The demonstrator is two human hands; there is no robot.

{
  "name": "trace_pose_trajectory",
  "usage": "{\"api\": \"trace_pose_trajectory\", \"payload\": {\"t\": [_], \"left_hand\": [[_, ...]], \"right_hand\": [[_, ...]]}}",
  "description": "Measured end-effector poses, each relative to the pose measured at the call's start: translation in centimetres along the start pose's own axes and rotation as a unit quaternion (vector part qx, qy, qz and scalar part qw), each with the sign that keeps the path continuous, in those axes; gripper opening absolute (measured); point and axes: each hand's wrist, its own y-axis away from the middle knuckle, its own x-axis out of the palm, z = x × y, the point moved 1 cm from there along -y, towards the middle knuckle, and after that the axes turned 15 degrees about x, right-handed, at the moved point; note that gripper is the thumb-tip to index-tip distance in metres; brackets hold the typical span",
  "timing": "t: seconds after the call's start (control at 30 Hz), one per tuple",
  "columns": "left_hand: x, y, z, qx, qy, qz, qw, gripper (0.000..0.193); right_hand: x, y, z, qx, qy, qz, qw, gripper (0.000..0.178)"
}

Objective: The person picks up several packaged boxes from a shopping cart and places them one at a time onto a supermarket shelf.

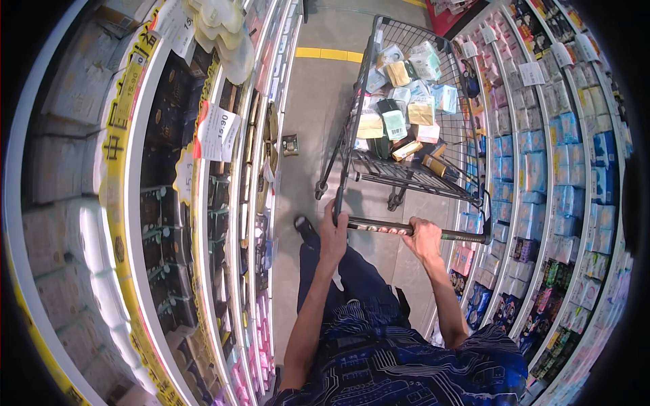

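A dark wire shopping cart (420, 172) stands in front of me in the aisle. My left hand (333, 233) is closed around the frame at the left end of its handlebar (379, 225). Right of the bar's middle, my right hand (424, 240) grips the handlebar with bent fingers. Inside the basket lies a loose heap of small packages: a pale green and black pack (393, 124), a yellowish pack (421, 110), a light blue pack (445, 98) and a brown box (433, 164). Some packages are partly hidden under others.
Shelves of dark packs (162, 223) with price tags (220, 134) line my left side. On the right, shelves of blue packs (535, 172) run close to the cart. A small dark package (290, 145) lies by the left shelf's foot. A yellow stripe (330, 54) crosses the floor ahead.
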Motion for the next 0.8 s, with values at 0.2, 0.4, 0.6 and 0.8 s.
{"api": "trace_pose_trajectory", "payload": {"t": [0.2,0.4,0.6,0.8], "left_hand": [[1.3,-6.2,-0.1,0.043,0.005,0.023,0.999,0.052],[1.6,-12.1,0.0,0.027,0.044,0.149,0.988,0.055],[-0.4,-19.7,18.5,-0.113,0.076,-0.017,0.991,0.035],[-3.5,-27.5,52.5,-0.034,-0.275,0.015,0.961,0.051]], "right_hand": [[-2.0,-6.2,1.5,0.013,0.008,-0.015,1.000,0.030],[-1.7,-11.5,3.1,-0.037,0.018,-0.075,0.996,0.031],[-2.7,-16.2,1.9,-0.061,0.081,-0.187,0.977,0.034],[-1.8,-20.3,-0.3,-0.060,0.109,-0.344,0.931,0.032]]}}
